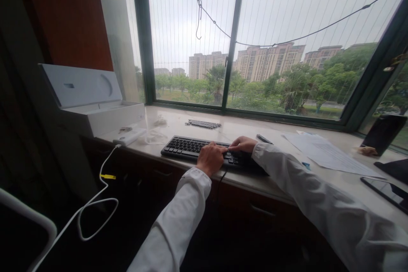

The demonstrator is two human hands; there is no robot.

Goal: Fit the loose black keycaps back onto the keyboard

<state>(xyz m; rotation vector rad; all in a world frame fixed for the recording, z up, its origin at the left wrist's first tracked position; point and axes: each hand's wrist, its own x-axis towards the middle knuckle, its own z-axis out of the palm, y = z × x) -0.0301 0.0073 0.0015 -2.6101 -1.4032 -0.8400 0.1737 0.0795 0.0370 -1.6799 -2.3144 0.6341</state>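
Note:
A black keyboard (183, 146) lies along the front edge of the white sill top. My left hand (210, 159) rests over its middle with curled fingers, the index finger reaching right to my other hand. My right hand (242, 144) bends over the right part of the keyboard, thumb and fingers pinched together near the left fingertip. Whatever sits between these fingertips is too small or hidden to make out. Behind the keyboard, small dark pieces that look like loose keycaps (204, 124) lie in rows. The keyboard's right end is partly covered by my right hand and sleeve.
To the left stand an open white box (116, 114) and a white power strip (129, 137) with its cable hanging down. Crumpled clear plastic (154, 136) lies beside them. A pen (264, 139), paper sheets (328, 155) and a phone (387, 191) are on the right. Windows close off the back.

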